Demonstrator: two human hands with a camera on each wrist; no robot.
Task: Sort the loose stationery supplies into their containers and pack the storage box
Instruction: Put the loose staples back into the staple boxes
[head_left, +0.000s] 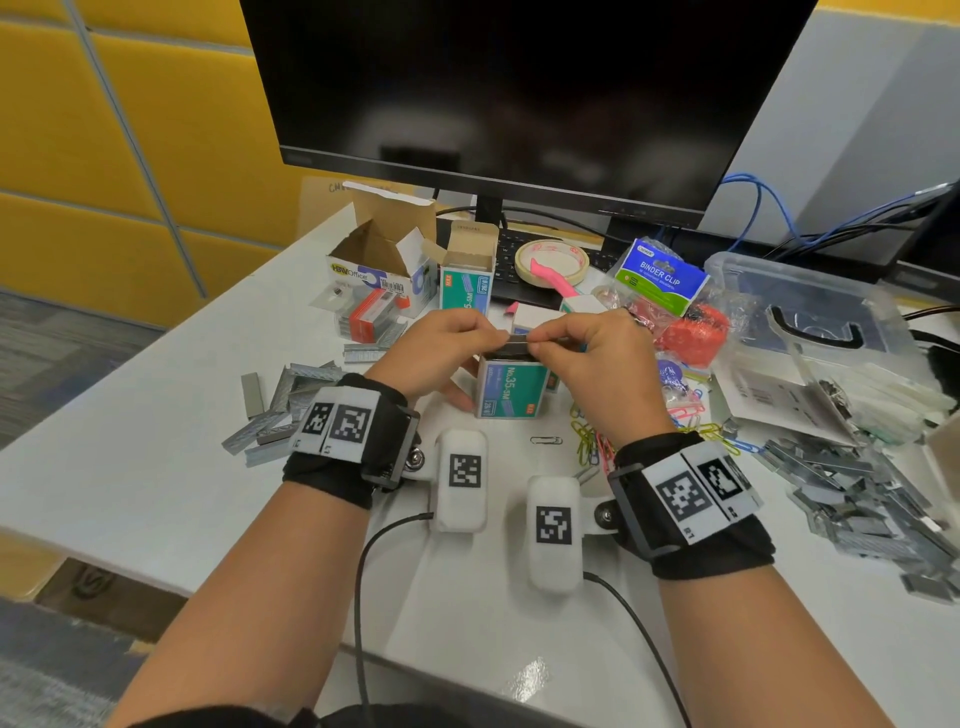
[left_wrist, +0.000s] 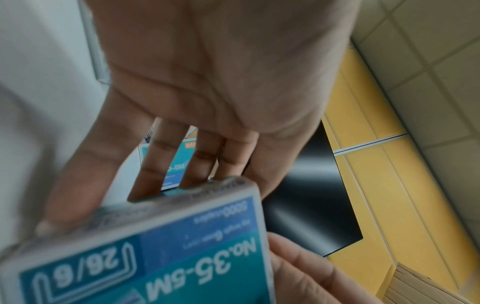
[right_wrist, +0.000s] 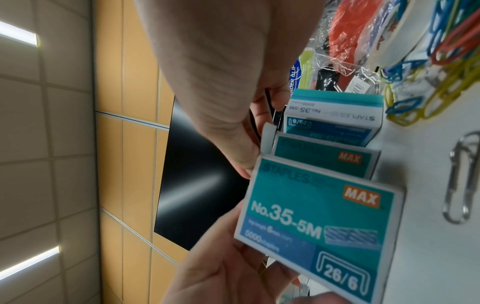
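A teal MAX No.35-5M staple box stands open-topped on the white desk. Just above its opening, a grey strip of staples is pinched at its left end by my left hand and at its right end by my right hand. In the left wrist view my left hand reaches over the top edge of the box, which hides the fingertips. In the right wrist view my right hand curls above the same box.
Loose staple strips lie in piles at left and right. Coloured paper clips lie by my right wrist. A clear storage box, a binder clip bag, a tape roll and another teal box stand behind.
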